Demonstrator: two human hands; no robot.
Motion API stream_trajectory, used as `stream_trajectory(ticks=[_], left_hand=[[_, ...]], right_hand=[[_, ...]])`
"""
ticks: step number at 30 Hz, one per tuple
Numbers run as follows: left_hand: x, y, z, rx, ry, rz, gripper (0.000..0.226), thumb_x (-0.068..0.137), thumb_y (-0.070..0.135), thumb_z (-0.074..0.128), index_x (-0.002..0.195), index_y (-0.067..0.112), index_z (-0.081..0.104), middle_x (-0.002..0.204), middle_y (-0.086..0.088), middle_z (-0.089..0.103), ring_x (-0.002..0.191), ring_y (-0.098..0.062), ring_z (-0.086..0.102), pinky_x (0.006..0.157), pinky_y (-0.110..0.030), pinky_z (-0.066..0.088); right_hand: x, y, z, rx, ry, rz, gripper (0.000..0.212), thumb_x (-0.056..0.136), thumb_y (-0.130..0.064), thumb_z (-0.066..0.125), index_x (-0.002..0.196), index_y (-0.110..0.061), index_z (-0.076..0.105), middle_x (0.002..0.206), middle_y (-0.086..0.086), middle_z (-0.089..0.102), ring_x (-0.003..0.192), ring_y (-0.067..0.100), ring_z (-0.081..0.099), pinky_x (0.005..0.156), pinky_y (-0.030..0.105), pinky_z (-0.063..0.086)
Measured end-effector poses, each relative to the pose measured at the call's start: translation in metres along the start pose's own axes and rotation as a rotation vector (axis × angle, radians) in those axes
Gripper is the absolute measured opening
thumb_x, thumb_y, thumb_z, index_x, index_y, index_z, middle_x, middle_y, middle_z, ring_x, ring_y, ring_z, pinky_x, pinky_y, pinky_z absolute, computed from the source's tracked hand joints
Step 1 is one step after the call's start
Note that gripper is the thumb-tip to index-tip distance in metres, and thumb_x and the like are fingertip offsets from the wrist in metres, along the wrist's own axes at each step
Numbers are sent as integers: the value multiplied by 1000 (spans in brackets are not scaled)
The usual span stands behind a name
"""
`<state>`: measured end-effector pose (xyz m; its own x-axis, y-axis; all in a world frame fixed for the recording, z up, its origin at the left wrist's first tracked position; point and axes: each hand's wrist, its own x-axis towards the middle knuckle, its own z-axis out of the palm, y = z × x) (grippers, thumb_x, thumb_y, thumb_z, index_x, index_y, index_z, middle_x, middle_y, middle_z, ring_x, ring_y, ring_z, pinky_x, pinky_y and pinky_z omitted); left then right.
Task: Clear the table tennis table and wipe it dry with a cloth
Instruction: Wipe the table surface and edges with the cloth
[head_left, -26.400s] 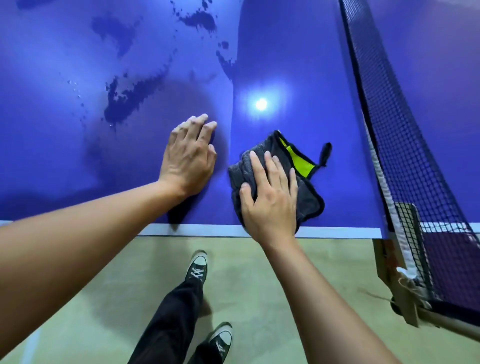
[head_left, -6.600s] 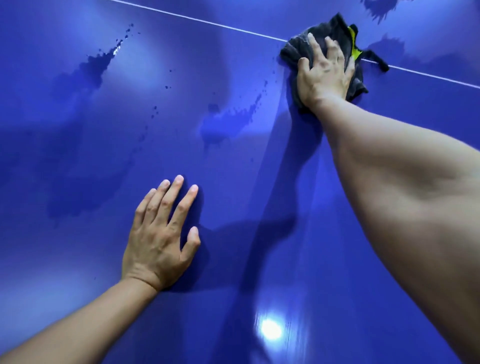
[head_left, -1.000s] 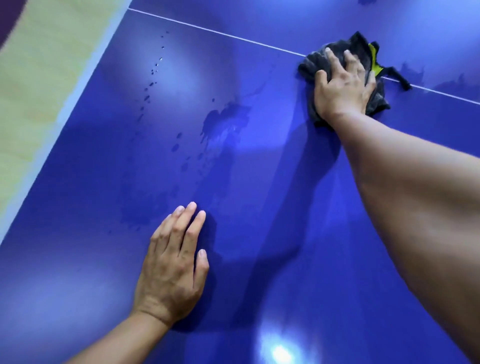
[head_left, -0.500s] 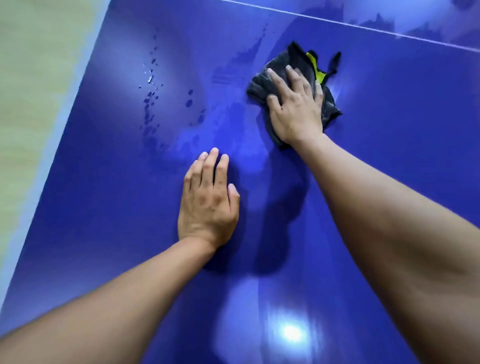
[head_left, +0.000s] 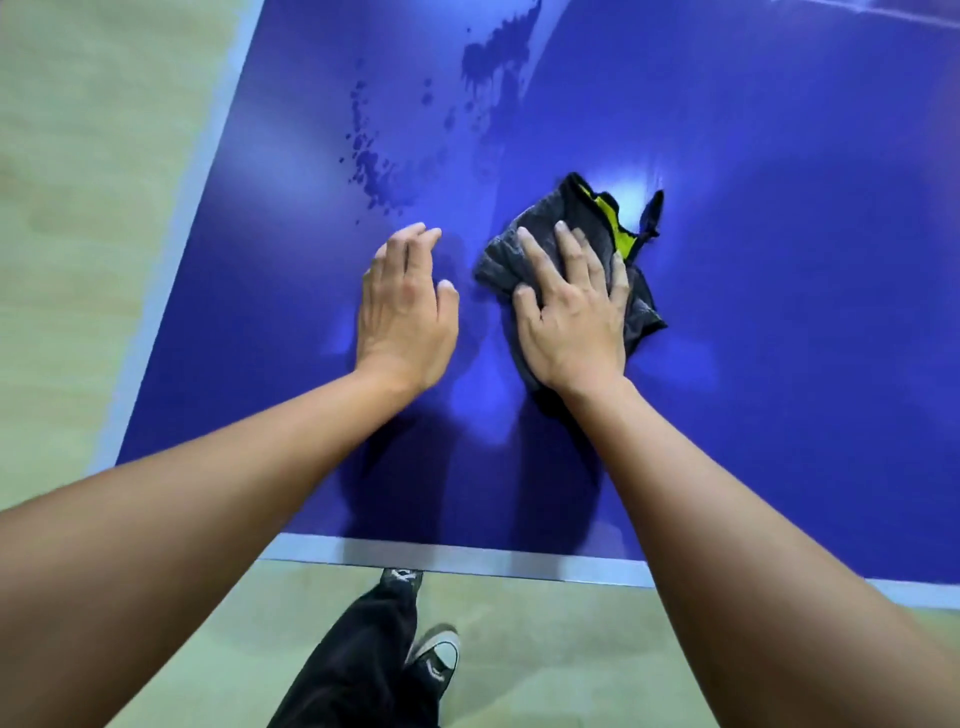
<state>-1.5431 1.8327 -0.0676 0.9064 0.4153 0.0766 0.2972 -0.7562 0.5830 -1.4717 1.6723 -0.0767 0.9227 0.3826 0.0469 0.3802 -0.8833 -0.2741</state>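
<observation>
Right hand (head_left: 571, 317) presses cloth (head_left: 496, 262) on the apparently wet table (head_left: 779, 260)

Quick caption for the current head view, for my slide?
Right hand presses a grey cloth on the blue table tennis table; left hand beside it, water droplets ahead.

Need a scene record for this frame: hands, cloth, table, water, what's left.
left hand: palm down on the table, left of the cloth, holds nothing
right hand: fingers spread, presses the cloth down
cloth: dark grey and yellow, crumpled
table: blue, glossy, near corner in view
water: drops and a smear beyond the left hand
left to do: wipe that wet patch
</observation>
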Motion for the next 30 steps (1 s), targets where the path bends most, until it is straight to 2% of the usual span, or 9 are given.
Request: stream_trajectory(ticks=[8, 12, 15, 18, 20, 23, 26, 30], left_hand=[[-135, -40, -43, 238, -80, 18, 58, 95, 32, 31, 145, 7, 49, 155, -14, 42, 144, -35, 36, 118, -49, 30], [-165, -51, -55, 288, -161, 50, 62, 98, 35, 26, 152, 10, 40, 162, -11, 34, 150, -32, 27, 122, -47, 24], [-165, -53, -62, 272, -207, 42, 64, 98, 39, 22, 154, 14, 39, 163, -8, 32, 151, -29, 26, 123, -45, 23], [-153, -50, -67, 258, -152, 27, 55, 97, 38, 27, 139, 15, 55, 150, -7, 48, 137, -29, 44, 112, -46, 37], [-141, -48, -67, 257, -90, 26, 45, 96, 35, 33, 124, 16, 62, 133, -4, 57, 119, -29, 53, 100, -44, 41], [-114, -54, -65, 250, -39, 46, 32, 92, 30, 42, 111, 17, 64, 111, -2, 58, 98, -29, 53, 89, -41, 42], [-72, -63, -65, 244, -20, 90, 28, 90, 26, 46, 109, 15, 64, 104, -3, 58, 95, -31, 52, 88, -42, 42], [3, -77, -65, 255, -2, 69, 22, 91, 15, 55, 112, 12, 62, 112, -8, 56, 99, -35, 52, 91, -42, 37]], right_hand=[[-137, -30, -3, 51, 29, -12, 60, 96, -42, 38, 156, -40, 36, 166, 2, 29, 155, 15, 18, 126, 53, 6], [-203, -43, -3, 43, 24, -16, 60, 95, -42, 40, 156, -39, 37, 166, 1, 30, 155, 14, 19, 125, 55, 12], [-218, -50, -1, 16, 16, 21, 60, 95, -43, 42, 155, -40, 36, 166, 0, 30, 155, 15, 21, 125, 56, 13], [-209, -57, 1, -3, 10, 23, 61, 95, -44, 42, 156, -41, 35, 166, 1, 29, 155, 16, 21, 124, 57, 11], [-197, -55, 1, 0, -2, -65, 61, 95, -44, 42, 156, -42, 35, 166, 1, 29, 155, 15, 19, 124, 58, 12], [-157, -49, 2, 37, -39, -195, 61, 96, -44, 43, 155, -46, 32, 167, -2, 28, 156, 11, 16, 125, 55, 8], [-104, -50, 6, 57, -38, -207, 59, 96, -44, 42, 155, -47, 33, 166, -3, 29, 156, 10, 16, 126, 53, 4], [-22, -53, 14, 54, -40, -189, 59, 97, -44, 39, 155, -47, 33, 167, -3, 27, 156, 10, 14, 126, 53, 4]])
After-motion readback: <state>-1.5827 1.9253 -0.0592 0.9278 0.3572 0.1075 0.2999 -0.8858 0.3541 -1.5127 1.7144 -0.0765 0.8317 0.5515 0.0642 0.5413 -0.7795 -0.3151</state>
